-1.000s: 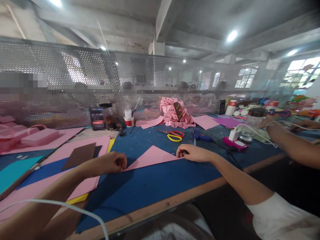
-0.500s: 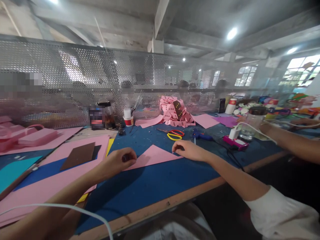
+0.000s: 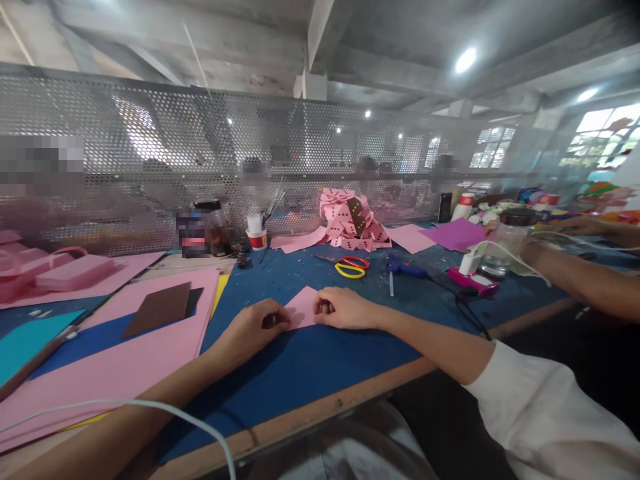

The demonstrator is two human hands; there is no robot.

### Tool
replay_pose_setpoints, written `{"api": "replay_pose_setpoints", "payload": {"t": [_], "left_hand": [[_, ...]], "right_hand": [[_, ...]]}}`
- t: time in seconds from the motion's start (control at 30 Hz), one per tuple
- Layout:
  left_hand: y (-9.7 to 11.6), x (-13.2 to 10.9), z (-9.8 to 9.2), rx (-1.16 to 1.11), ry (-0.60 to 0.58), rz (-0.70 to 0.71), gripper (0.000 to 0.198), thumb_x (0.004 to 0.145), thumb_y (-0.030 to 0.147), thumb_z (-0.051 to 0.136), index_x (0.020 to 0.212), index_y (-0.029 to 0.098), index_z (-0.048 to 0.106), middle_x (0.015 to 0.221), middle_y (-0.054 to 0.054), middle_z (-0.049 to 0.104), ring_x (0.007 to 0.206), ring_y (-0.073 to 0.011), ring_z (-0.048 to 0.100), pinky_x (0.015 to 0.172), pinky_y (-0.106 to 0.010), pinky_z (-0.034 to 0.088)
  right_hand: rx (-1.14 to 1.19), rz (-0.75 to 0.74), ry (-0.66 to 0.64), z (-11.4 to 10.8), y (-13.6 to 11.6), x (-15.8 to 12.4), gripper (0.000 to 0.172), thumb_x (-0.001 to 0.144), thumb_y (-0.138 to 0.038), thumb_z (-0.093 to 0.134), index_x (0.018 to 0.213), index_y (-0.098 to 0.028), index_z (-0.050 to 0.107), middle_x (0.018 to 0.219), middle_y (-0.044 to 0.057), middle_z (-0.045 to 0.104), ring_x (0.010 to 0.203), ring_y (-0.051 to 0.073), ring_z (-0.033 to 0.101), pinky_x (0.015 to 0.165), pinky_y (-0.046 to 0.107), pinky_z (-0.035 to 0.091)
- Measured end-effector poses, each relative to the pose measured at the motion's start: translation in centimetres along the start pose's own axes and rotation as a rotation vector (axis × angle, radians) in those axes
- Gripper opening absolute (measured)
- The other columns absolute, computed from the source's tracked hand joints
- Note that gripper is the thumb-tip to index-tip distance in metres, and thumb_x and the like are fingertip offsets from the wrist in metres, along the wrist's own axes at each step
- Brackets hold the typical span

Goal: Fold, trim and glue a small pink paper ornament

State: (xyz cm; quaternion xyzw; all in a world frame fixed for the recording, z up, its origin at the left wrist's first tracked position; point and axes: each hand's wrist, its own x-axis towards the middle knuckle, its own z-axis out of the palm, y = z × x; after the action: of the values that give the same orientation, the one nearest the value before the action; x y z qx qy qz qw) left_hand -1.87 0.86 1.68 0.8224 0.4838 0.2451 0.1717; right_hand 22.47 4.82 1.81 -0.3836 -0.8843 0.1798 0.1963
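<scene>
A pink sheet of paper (image 3: 301,309) lies on the blue work mat (image 3: 300,373), its peak pointing away from me. My left hand (image 3: 259,325) is closed on its left end, thumb against fingers. On the other side my right hand (image 3: 347,309) pinches the paper with curled fingers and hides that end. Beyond the hands lie scissors (image 3: 351,268) with red and yellow handles. To their right is a blue glue gun (image 3: 406,268). A heap of pink dotted paper pieces (image 3: 336,217) stands behind them.
Stacked pink sheets (image 3: 125,373) and a brown piece (image 3: 159,310) lie at left. A paper cup (image 3: 257,239) stands by the perforated metal screen (image 3: 300,147). Rightward are a magenta power strip (image 3: 473,282), a jar (image 3: 505,243) and a co-worker's arm (image 3: 580,273). A white cable (image 3: 175,413) crosses my left forearm.
My right hand has moved left along the paper, and my left hand has shifted slightly right. Both are now closer together, with less paper showing between them. The purple sheet at the back right shows more.
</scene>
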Motion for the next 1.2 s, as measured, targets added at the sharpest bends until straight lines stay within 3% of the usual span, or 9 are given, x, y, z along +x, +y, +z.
{"api": "replay_pose_setpoints", "payload": {"t": [0.17, 0.47, 0.9, 1.2], "left_hand": [[0.3, 0.0, 0.1, 0.033, -0.044, 0.191, 0.030, 0.086, 0.015, 0.046, 0.094, 0.023, 0.074, 0.094, -0.003, 0.064, 0.080, -0.0136, 0.060, 0.072, -0.022, 0.042], [-0.5, -0.3, -0.4, 0.117, -0.052, 0.235, 0.032, 0.082, 0.010, 0.047, 0.092, 0.023, 0.074, 0.097, -0.003, 0.066, 0.085, -0.0150, 0.063, 0.077, -0.023, 0.045], [-0.1, -0.5, -1.2, 0.185, -0.078, 0.218, 0.025, 0.084, 0.011, 0.048, 0.087, 0.020, 0.071, 0.086, -0.003, 0.065, 0.073, -0.0130, 0.060, 0.068, -0.023, 0.043], [-0.2, -0.8, -1.5, 0.288, -0.083, 0.311, 0.026, 0.083, 0.008, 0.047, 0.088, 0.020, 0.069, 0.087, -0.003, 0.064, 0.080, -0.0149, 0.061, 0.073, -0.024, 0.043]], "right_hand": [[-0.010, -0.007, -0.009, -0.3, -0.1, -0.3, 0.016, 0.074, -0.017, 0.062, 0.089, -0.019, 0.066, 0.081, -0.001, 0.065, 0.071, 0.011, 0.057, 0.064, 0.022, 0.036], [0.011, -0.050, -0.062, -0.8, 0.5, -0.3, 0.024, 0.073, -0.009, 0.055, 0.092, -0.018, 0.068, 0.086, 0.002, 0.065, 0.075, 0.012, 0.058, 0.065, 0.022, 0.037], [0.018, -0.059, -0.062, -1.0, 1.0, -0.8, 0.024, 0.075, -0.007, 0.053, 0.092, -0.017, 0.068, 0.093, 0.004, 0.065, 0.077, 0.012, 0.058, 0.069, 0.021, 0.040], [0.043, -0.062, -0.093, -1.4, 1.2, -1.1, 0.030, 0.070, -0.001, 0.052, 0.092, -0.016, 0.067, 0.094, 0.004, 0.065, 0.082, 0.013, 0.058, 0.071, 0.022, 0.040]]}}
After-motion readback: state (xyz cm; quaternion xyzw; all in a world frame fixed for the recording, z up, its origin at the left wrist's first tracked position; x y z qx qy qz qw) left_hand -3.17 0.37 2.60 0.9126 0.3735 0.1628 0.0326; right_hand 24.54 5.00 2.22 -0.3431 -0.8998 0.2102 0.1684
